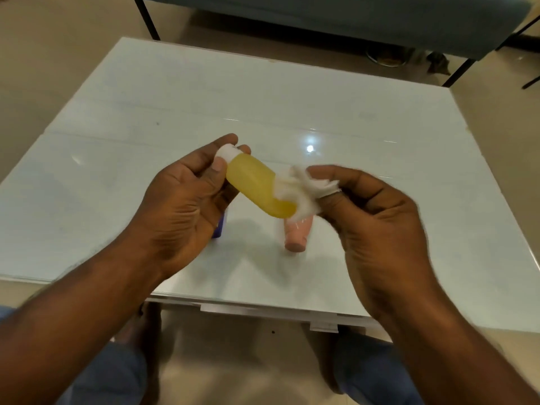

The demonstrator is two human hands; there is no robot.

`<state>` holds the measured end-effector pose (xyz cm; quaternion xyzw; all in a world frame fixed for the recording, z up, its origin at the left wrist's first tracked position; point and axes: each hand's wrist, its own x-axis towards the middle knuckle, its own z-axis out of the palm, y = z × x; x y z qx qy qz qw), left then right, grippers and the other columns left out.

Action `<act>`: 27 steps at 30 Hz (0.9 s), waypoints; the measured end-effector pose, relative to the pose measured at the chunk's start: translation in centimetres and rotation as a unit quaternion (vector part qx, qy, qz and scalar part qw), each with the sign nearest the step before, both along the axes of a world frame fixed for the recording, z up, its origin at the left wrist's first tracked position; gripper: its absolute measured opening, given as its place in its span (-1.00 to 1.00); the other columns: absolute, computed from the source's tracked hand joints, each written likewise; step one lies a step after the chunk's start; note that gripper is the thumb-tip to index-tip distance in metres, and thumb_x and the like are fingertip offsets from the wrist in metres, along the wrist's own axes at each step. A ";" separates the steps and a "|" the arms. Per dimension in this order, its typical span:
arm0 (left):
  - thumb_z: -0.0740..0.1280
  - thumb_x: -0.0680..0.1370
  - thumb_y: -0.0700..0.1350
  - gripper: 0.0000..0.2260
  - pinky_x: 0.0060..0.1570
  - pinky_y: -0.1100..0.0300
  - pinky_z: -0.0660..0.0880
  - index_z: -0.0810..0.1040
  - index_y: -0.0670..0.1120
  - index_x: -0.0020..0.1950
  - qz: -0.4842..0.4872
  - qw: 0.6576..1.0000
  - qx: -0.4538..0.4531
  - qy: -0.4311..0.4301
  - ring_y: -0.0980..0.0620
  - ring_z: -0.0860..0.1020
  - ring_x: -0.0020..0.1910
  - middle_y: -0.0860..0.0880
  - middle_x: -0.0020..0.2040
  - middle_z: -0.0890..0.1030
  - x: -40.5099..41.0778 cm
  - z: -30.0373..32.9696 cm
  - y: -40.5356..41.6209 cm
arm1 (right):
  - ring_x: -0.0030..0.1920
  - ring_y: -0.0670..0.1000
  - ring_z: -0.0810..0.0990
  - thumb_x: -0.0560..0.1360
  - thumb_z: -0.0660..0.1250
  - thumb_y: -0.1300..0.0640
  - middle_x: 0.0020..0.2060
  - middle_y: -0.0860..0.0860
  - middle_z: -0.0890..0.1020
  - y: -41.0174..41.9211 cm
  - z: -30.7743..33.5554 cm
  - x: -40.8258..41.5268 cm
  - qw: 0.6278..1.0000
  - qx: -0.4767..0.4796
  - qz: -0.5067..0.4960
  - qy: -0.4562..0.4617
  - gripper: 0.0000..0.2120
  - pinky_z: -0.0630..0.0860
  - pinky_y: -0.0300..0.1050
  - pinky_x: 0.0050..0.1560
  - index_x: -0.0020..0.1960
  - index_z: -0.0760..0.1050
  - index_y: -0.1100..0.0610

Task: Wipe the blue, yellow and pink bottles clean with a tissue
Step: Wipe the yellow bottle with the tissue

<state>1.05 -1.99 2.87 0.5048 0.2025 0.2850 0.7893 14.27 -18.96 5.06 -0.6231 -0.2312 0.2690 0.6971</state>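
My left hand (181, 197) holds the yellow bottle (257, 188) by its white cap end, fingers and thumb pinching the cap, with the bottle tilted down to the right above the table. A crumpled white tissue (304, 188) is gripped in my right hand (377, 217) and lies against the bottle's lower end. The pink bottle (298, 235) stands on the table below the tissue, partly hidden by it. Only a sliver of the blue bottle (219, 228) shows behind my left palm.
The white glossy table (263, 106) carries the bottles near its front edge. A grey bench with dark legs (350, 21) stands beyond the far edge. My knees in blue trousers show below the table front.
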 end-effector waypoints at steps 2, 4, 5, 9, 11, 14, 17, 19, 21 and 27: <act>0.28 0.58 -0.10 -0.68 0.18 0.27 0.59 0.57 0.00 0.34 0.002 0.993 0.103 0.064 0.07 0.65 0.27 0.05 0.23 0.71 -0.1 0.1 0.7 | 0.14 0.07 0.78 0.49 0.51 0.09 0.06 0.03 0.80 -0.2 0.7 1.0 0.999 0.016 -0.034 0.039 -0.85 0.70 -0.09 0.14 0.04 0.78 -0.02; 0.27 0.65 -0.12 -0.71 0.20 0.34 0.55 0.57 0.09 0.34 -0.019 0.957 0.251 0.145 0.18 0.62 0.27 0.17 0.24 0.69 -0.4 -0.4 1.0 | 0.12 0.02 0.79 0.48 0.49 0.13 0.06 0.01 0.80 -0.4 1.1 1.7 0.993 0.022 -0.064 0.095 -0.85 0.68 -0.25 0.04 0.02 0.78 0.00; 0.28 0.67 -0.14 -0.71 0.22 0.36 0.53 0.58 0.13 0.34 -0.035 0.940 0.291 0.174 0.22 0.60 0.28 0.22 0.25 0.67 -0.4 -0.7 1.0 | 0.10 0.00 0.79 0.48 0.48 0.16 0.05 0.01 0.81 -0.5 1.2 1.8 0.990 0.023 -0.071 0.120 -0.85 0.67 -0.29 0.00 0.00 0.78 0.01; 0.28 0.70 -0.16 -0.67 0.09 0.55 0.45 0.59 0.29 0.27 -0.097 0.898 0.340 0.263 0.38 0.52 0.24 0.40 0.20 0.59 0.5 -2.0 0.8 | 0.04 -0.03 0.79 0.33 0.51 0.10 0.03 -0.01 0.81 -0.6 1.5 1.6 0.986 0.007 -0.071 0.153 -0.82 0.69 -0.30 -0.02 -0.09 0.80 -0.03; 0.27 0.71 -0.16 -0.67 0.00 0.60 0.42 0.59 0.29 0.26 -0.098 0.889 0.346 0.284 0.41 0.51 0.20 0.39 0.18 0.59 1.0 -2.3 0.9 | 0.02 -0.04 0.80 0.32 0.51 0.10 0.02 -0.02 0.81 -0.5 1.8 1.5 0.984 0.010 -0.071 0.160 -0.81 0.69 -0.27 0.02 -0.11 0.80 -0.07; 0.22 0.73 -0.15 -0.68 -0.09 0.59 0.40 0.60 0.23 0.30 -0.065 0.891 0.338 0.296 0.37 0.54 0.08 0.27 0.15 0.59 1.8 -3.1 0.9 | -0.03 -0.04 0.80 0.47 0.49 0.22 0.00 -0.02 0.81 -0.6 1.8 1.7 0.981 0.006 -0.069 0.181 -0.79 0.70 -0.25 0.00 -0.10 0.81 -0.07; 0.18 0.73 -0.19 -0.66 -0.12 0.59 0.39 0.56 0.16 0.37 -0.014 0.871 0.366 0.328 0.28 0.55 0.04 0.12 0.24 0.56 2.7 -3.6 0.9 | -0.03 -0.02 0.80 0.60 0.42 0.26 0.04 0.00 0.81 -0.8 1.6 1.9 0.977 -0.010 -0.075 0.197 -0.72 0.70 -0.25 -0.02 -0.08 0.81 -0.05; 0.19 0.70 -0.23 -0.60 -0.06 0.59 0.35 0.49 0.12 0.47 -0.004 0.845 0.401 0.354 0.19 0.54 0.05 0.07 0.27 0.53 3.0 -3.6 0.8 | -0.05 -0.03 0.79 0.60 0.41 0.26 0.03 0.00 0.81 -0.9 1.7 2.0 0.977 -0.010 -0.074 0.201 -0.72 0.70 -0.24 0.00 -0.07 0.81 -0.06; 0.22 0.68 -0.26 -0.55 -0.08 0.64 0.31 0.43 0.10 0.52 -0.022 0.836 0.407 0.368 0.18 0.52 0.02 0.05 0.24 0.51 2.8 -3.5 0.5 | -0.08 -0.04 0.79 0.58 0.41 0.24 0.00 -0.01 0.81 -1.0 1.8 2.2 0.978 -0.006 -0.074 0.196 -0.72 0.71 -0.24 0.04 -0.08 0.81 -0.09; 0.29 0.65 0.12 -0.41 0.45 0.19 0.32 0.16 0.12 0.64 -0.146 0.731 0.510 0.429 0.06 0.32 0.55 0.11 0.63 0.26 1.4 -2.1 -0.9 | -0.05 -0.05 0.80 0.59 0.42 0.25 0.02 -0.01 0.81 -1.4 1.8 2.7 0.975 0.009 -0.088 0.203 -0.75 0.70 -0.23 0.02 -0.01 0.81 -0.05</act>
